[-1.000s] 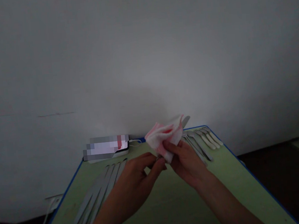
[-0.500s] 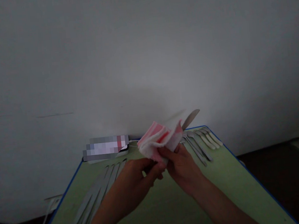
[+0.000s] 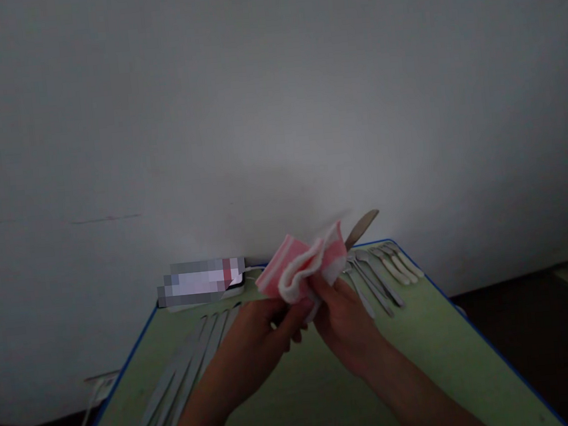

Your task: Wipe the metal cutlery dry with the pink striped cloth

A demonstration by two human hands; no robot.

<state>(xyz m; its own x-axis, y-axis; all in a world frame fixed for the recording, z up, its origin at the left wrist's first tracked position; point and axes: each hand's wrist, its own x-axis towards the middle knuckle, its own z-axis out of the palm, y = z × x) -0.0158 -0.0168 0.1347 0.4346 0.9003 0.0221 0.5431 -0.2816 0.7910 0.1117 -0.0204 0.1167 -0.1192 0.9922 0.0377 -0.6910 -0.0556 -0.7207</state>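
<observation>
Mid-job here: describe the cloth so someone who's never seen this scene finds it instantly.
Find the green table with blue edging, against the wall. Above it, the left hand and right hand grip the cloth, a blade poking out on its right. Soft, crumpled and pink-and-white, it stands apart from the stiff utensils lying on both sides.

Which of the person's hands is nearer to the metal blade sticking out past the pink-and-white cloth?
Right. The right hand grips the cloth just below and left of the blade; the left hand is farther off, lower left, at the cloth's near end.
</observation>
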